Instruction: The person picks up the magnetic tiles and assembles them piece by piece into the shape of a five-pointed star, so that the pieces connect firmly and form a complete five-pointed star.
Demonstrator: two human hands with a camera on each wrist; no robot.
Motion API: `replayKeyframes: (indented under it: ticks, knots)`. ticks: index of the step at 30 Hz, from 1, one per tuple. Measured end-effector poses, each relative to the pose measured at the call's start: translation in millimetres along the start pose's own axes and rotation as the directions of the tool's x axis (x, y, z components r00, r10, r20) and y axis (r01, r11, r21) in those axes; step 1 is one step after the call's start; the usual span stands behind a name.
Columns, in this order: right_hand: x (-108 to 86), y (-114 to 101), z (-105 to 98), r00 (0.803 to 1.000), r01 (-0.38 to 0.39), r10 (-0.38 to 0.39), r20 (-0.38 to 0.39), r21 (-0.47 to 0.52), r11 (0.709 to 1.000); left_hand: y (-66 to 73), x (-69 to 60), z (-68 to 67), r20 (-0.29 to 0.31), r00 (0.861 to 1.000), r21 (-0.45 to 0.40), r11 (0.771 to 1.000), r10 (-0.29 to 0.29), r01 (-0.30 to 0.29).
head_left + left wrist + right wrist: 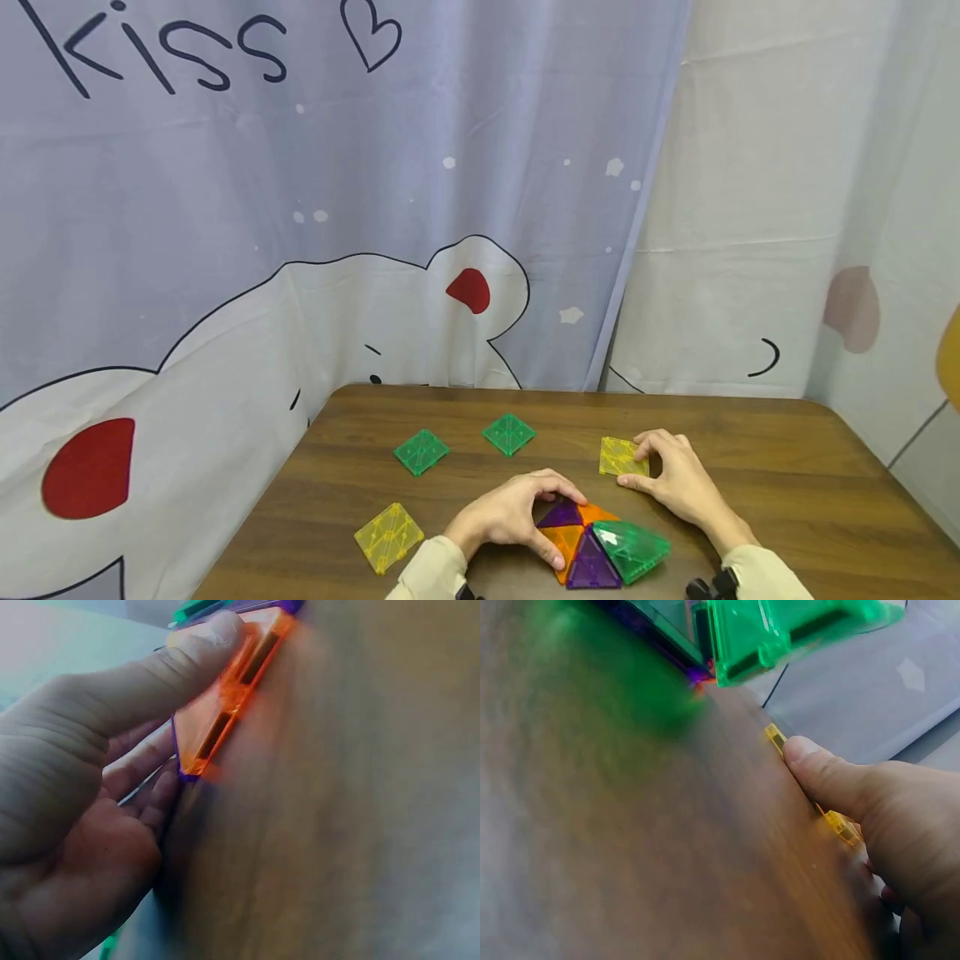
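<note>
A: What's the left hand (510, 512) doing?

B: Grasping a cluster of orange and purple triangles (592, 565) on the table, thumb on the near orange triangle (565, 542), fingers round the far side.

A: And the right hand (682, 483)?

B: Pinching a yellow square tile (618, 456) between thumb and fingers, beyond the cluster and to its right. The right wrist view is blurry, so I can't say whether that tile touches the wood.

A: What's that green piece (632, 550)?

B: It sits against the cluster's right side, sloping upward.

A: Farther out?

B: Two green squares, one (422, 452) to the left of the other (509, 434), beyond the left hand. Another yellow square (388, 537) lies left of that hand. Behind the brown wooden table (772, 467) hangs a printed curtain (375, 167).
</note>
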State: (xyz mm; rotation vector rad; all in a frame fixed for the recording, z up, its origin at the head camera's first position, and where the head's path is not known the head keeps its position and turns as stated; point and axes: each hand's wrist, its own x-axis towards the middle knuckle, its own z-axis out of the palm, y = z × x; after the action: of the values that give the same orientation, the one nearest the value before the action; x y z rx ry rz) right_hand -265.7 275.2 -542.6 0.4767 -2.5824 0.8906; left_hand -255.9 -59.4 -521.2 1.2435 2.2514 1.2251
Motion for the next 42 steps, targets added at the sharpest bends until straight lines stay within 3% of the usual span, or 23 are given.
replayKeyframes:
  ticks: [3,6,8,10,16,20,24,31,34,37,39,42]
  knots:
    - [-0.5,2,-3,0.999,0.007,-0.009,0.048,0.045,0.999,-0.5,2.3,0.2,-0.073,0.995,-0.179,0.982,-0.072,0.058]
    - [-1.9,5,-10,0.99,0.072,-0.085,0.113,0.113,0.991,-0.5,9.6,4.2,-0.233,0.961,-0.266,0.96,-0.152,0.088]
    - [-3.3,6,-16,0.979,0.128,-0.15,0.137,0.153,0.98,-1.2,17.6,8.2,-0.318,0.931,-0.239,0.966,-0.178,0.103]
    - [-4.6,8,-19,0.97,0.17,-0.197,0.145,0.18,0.969,-1.8,26.5,11.6,-0.37,0.911,-0.169,0.978,-0.179,0.124]
    - [-2.9,6,-21,0.968,0.176,-0.209,0.142,0.212,0.961,-0.8,45.5,13.5,-0.421,0.889,-0.023,0.982,-0.179,0.186]
    - [-2.9,3,-17,0.966,0.201,-0.228,0.125,0.196,0.96,-0.5,55.1,14.6,-0.427,0.884,0.021,0.975,-0.193,0.223]
    - [-4.9,1,-11,0.964,0.21,-0.234,0.125,0.185,0.96,-1.6,62.5,17.6,-0.43,0.884,0.037,0.975,-0.183,0.22]
    - [-8.3,-7,-6,0.988,0.084,-0.092,0.123,0.066,0.994,-4.3,67.9,19.7,-0.451,0.871,0.01,0.975,-0.196,0.224]
    - [-9.0,-9,-5,0.99,0.065,-0.069,0.124,0.039,0.997,-3.8,68.0,20.4,-0.461,0.867,0.017,0.974,-0.192,0.224]
    - [-9.2,-8,-5,0.99,0.062,-0.071,0.119,0.077,0.995,-3.1,67.5,21.4,-0.461,0.869,0.027,0.976,-0.181,0.218]
    - [-8.4,-7,-5,0.99,0.047,-0.066,0.124,0.155,0.987,-2.9,66.9,21.8,-0.457,0.871,0.035,0.975,-0.179,0.219]
    - [-6.2,-5,-6,0.985,-0.015,-0.045,0.165,0.346,0.938,-2.5,66.0,22.0,-0.458,0.872,0.044,0.975,-0.175,0.219]
